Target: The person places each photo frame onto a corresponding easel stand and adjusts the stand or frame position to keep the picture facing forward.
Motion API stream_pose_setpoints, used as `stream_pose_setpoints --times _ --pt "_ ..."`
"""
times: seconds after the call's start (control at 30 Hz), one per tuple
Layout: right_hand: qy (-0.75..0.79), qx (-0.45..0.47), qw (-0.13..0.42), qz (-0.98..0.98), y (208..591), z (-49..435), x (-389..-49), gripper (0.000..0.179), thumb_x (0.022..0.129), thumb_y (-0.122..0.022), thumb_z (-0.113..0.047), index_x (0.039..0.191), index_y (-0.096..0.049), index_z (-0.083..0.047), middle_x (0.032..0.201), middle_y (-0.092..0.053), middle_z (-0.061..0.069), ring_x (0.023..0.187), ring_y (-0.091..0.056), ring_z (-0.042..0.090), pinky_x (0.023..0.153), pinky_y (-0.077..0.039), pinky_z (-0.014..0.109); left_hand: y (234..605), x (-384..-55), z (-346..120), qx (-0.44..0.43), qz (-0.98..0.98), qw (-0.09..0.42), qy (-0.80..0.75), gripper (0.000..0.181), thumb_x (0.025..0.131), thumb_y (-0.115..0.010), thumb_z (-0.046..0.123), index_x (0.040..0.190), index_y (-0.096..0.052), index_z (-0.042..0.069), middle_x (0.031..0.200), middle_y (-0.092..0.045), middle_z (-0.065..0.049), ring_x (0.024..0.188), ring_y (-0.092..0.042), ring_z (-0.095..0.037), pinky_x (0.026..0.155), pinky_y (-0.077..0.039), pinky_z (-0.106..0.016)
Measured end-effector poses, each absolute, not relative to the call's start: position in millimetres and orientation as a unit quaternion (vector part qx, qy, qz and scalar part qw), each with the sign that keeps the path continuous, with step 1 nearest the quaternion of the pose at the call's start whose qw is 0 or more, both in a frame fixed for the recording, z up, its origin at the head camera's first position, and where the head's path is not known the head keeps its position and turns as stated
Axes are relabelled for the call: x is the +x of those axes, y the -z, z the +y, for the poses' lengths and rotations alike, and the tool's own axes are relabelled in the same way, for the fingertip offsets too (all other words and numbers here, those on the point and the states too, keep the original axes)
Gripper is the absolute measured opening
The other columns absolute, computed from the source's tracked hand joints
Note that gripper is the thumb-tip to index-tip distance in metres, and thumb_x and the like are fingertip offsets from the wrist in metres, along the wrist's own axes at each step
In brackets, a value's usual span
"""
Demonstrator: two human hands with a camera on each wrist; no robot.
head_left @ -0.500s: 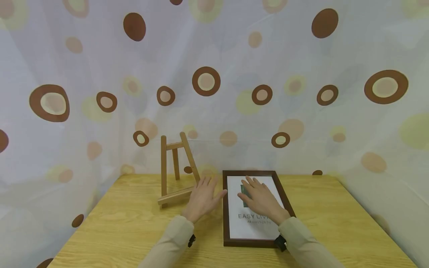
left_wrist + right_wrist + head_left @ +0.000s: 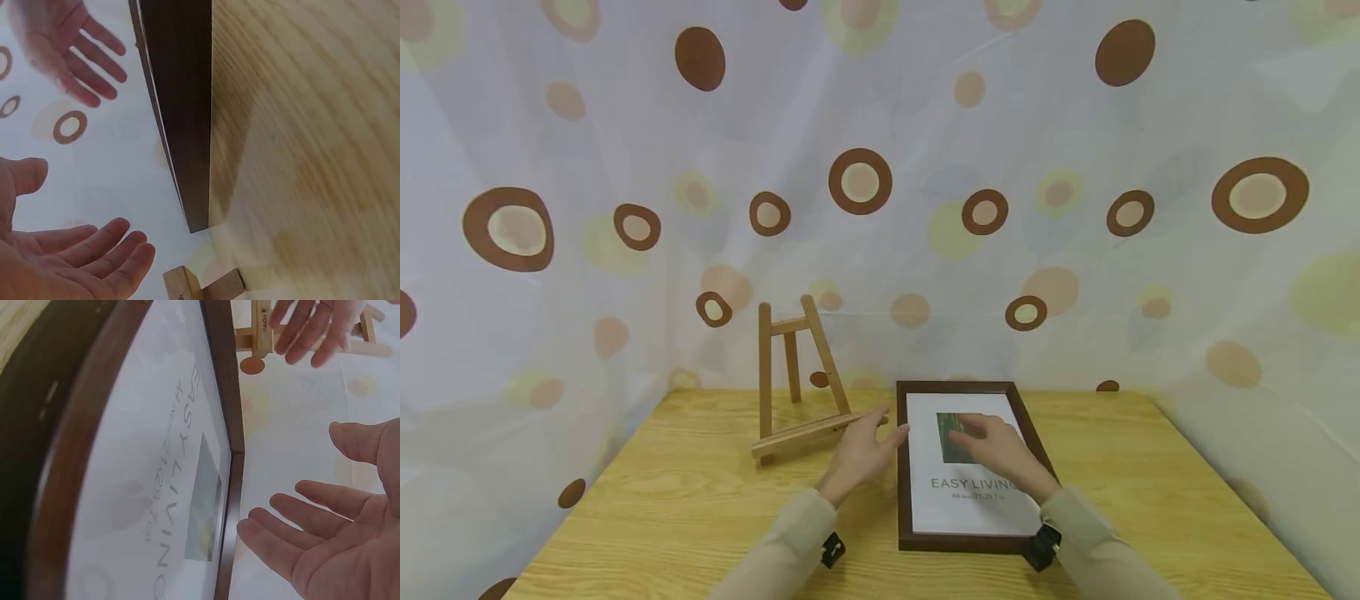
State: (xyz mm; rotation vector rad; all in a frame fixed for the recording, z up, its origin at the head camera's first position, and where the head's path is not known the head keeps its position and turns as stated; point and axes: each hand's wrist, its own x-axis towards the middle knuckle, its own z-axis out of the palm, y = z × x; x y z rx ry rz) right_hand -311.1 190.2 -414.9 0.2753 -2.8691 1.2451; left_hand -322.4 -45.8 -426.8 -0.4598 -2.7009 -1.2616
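Note:
A picture frame with a dark brown border lies flat on the table, its white insert printed "EASY LIVING" around a green picture. My right hand hovers over the insert, fingers loosely bent and holding nothing; its palm and separated fingers show in the right wrist view. Between the frame and a small wooden easel is my left hand, also holding nothing, thumb toward the frame. It overlaps the right end of the easel's ledge in the head view. The left wrist view shows the frame's dark side beside that hand.
The wooden table carries the easel on the left and the frame right of centre. Behind the table hangs a pale curtain with brown and yellow circles, which also runs along both sides. Black straps circle the wrists.
Both hands have turned from palm-down with spread fingers to palms facing inward. The right hand has shifted slightly right, uncovering more of the lettering. Frame and easel stay put.

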Motion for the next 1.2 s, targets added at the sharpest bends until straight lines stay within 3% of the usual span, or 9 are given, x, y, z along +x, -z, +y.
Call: stream_pose_setpoints --times 0.63,0.83,0.93,1.2 --pt "-0.518 0.027 -0.062 -0.852 424.5 229.2 -310.8 0.060 0.097 -0.062 -0.030 0.138 -0.047 0.011 0.138 -0.051 0.030 0.120 -0.058 0.039 0.094 -0.055 0.042 443.2 -318.7 -46.3 -0.142 -0.857 -0.037 0.495 0.062 0.097 -0.060 0.034 0.143 -0.043 -0.004 0.135 -0.055 -0.025 0.125 -0.053 -0.039 0.101 -0.047 -0.056" --pt "-0.586 0.021 -0.108 -0.803 431.2 251.7 -309.1 0.058 0.101 -0.056 -0.021 0.141 -0.037 0.016 0.144 -0.041 0.036 0.125 -0.055 0.040 0.096 -0.054 0.038 450.8 -316.8 -46.5 -0.154 -0.850 -0.054 0.500 0.046 0.097 -0.062 0.029 0.128 -0.055 -0.005 0.129 -0.058 -0.026 0.120 -0.055 -0.040 0.099 -0.047 -0.058" --pt "-0.608 0.017 -0.116 -0.785 433.2 263.1 -307.1 0.057 0.101 -0.055 -0.015 0.142 -0.034 0.018 0.146 -0.039 0.036 0.124 -0.057 0.036 0.096 -0.054 0.035 451.4 -316.2 -46.1 -0.155 -0.847 -0.071 0.504 0.035 0.097 -0.061 0.028 0.113 -0.060 -0.003 0.121 -0.062 -0.022 0.112 -0.058 -0.037 0.092 -0.051 -0.054" --pt "-0.639 0.017 -0.127 -0.758 436.8 292.6 -303.2 0.058 0.102 -0.050 -0.009 0.143 -0.024 0.022 0.141 -0.045 0.036 0.104 -0.066 0.013 0.090 -0.057 0.030 452.6 -319.1 -49.4 -0.147 -0.822 -0.105 0.540 0.046 0.098 -0.060 0.023 0.127 -0.053 -0.013 0.127 -0.057 -0.027 0.116 -0.058 -0.038 0.094 -0.051 -0.053"
